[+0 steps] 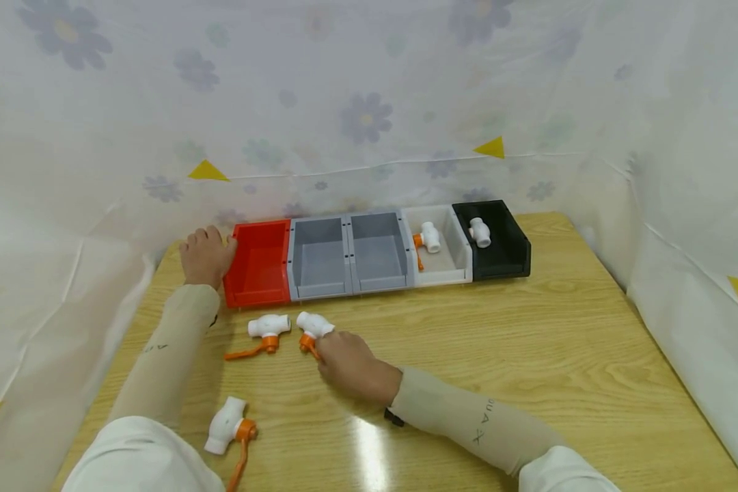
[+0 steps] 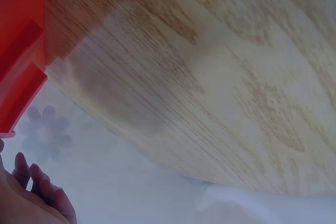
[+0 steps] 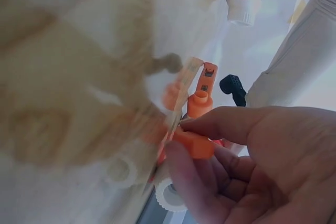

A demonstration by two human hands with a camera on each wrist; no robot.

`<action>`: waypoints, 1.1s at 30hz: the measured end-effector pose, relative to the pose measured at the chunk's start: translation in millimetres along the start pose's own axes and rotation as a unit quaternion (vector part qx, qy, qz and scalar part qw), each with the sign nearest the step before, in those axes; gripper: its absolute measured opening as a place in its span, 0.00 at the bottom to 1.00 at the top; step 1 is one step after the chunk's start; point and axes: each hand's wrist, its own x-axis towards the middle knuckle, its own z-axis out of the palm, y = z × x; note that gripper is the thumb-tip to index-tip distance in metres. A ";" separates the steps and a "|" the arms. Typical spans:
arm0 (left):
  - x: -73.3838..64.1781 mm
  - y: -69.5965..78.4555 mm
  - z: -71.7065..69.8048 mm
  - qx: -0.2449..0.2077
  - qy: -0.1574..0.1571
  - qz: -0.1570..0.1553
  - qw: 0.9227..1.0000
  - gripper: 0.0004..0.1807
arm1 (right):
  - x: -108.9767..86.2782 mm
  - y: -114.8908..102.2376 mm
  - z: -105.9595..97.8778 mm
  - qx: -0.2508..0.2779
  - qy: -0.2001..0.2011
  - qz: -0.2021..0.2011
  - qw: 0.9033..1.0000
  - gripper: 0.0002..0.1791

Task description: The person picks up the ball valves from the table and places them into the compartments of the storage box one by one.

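I have the right hand [image 1: 352, 367] pinching the orange handle [image 3: 195, 144] of a white valve [image 1: 313, 323] on the table [image 1: 529, 369], just in front of the bins. A second valve [image 1: 268, 325] lies just left of it, a third valve [image 1: 226, 425] nearer the person. My left hand [image 1: 208, 256], fingers loose, rests against the left side of the red bin [image 1: 258, 298]. Rightward stand two grey bins [image 1: 348, 256], then the white bin [image 1: 444, 276] and black bin [image 1: 506, 268], each holding a white fitting [image 1: 430, 237].

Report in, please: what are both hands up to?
Left hand at left edge of red bin. Right hand pinching orange handle of white valve. Second valve close by; nothing seen blocking.
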 end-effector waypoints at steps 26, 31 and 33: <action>1.1 -3.0 0.4 -0.011 0.006 0.008 1.000 0.24 | -33.9 22.8 -62.3 0.055 0.144 0.041 0.987 0.12; 1.4 -2.8 0.0 -0.011 0.003 0.006 1.000 0.25 | -29.0 37.6 -80.5 0.075 0.145 0.095 0.982 0.12; 2.1 -2.9 0.5 -0.011 -0.004 0.003 1.000 0.25 | -25.8 44.6 -85.2 0.079 0.147 0.111 0.980 0.11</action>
